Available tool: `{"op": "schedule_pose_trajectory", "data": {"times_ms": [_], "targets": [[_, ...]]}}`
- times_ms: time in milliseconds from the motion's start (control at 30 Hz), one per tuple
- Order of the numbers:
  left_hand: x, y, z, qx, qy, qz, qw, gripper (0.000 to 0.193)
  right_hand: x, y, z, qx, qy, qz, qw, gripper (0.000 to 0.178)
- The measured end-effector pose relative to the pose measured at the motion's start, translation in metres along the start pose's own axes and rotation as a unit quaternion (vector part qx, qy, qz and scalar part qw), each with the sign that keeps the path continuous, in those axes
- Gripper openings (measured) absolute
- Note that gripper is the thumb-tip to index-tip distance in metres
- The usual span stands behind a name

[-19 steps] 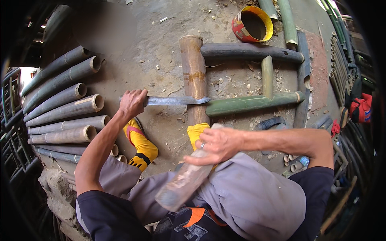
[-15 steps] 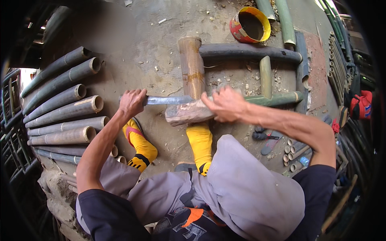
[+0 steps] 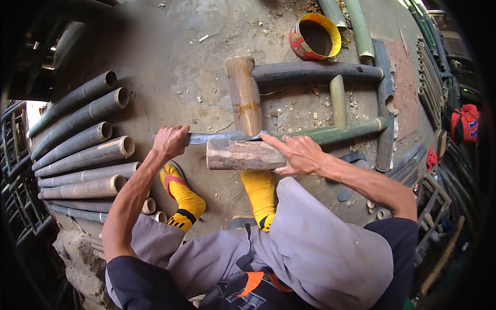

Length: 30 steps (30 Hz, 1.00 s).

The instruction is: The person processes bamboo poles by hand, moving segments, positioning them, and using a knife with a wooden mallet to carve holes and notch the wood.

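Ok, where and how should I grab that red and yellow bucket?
Take the bucket by its rim, probably from the left: a dark bamboo pole lies on its near side, green poles on its right. Its rim stands open; no handle shows.

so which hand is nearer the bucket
Right. The right hand, on the wooden block, is below the bucket in view; the left hand, holding the knife, is lower left, farther off.

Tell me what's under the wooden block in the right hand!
A yellow sock pokes out from under the wooden block. The block hides the sock's front and the near end of the brown bamboo pole.
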<state>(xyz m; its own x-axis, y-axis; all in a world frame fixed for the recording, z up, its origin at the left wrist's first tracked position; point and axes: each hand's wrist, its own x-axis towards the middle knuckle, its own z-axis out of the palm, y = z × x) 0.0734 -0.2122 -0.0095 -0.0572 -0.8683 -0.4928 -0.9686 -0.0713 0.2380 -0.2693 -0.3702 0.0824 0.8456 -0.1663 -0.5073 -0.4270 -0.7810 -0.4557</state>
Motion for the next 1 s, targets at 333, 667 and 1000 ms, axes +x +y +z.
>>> {"op": "schedule_pose_trajectory", "data": {"times_ms": [333,667,1000], "targets": [[-0.062,0.048,0.022,-0.073,0.107,-0.08,0.988,0.035,-0.066,0.013,0.058,0.331,0.249,0.337,0.846,0.079],[-0.065,0.009,-0.045,-0.217,0.152,0.077,0.961,0.036,-0.065,-0.006,0.067,0.364,0.326,0.301,0.819,0.085],[0.015,-0.032,-0.045,-0.125,0.016,-0.082,0.989,0.023,-0.011,-0.003,0.044,0.363,0.291,0.2,0.862,0.094]]}}
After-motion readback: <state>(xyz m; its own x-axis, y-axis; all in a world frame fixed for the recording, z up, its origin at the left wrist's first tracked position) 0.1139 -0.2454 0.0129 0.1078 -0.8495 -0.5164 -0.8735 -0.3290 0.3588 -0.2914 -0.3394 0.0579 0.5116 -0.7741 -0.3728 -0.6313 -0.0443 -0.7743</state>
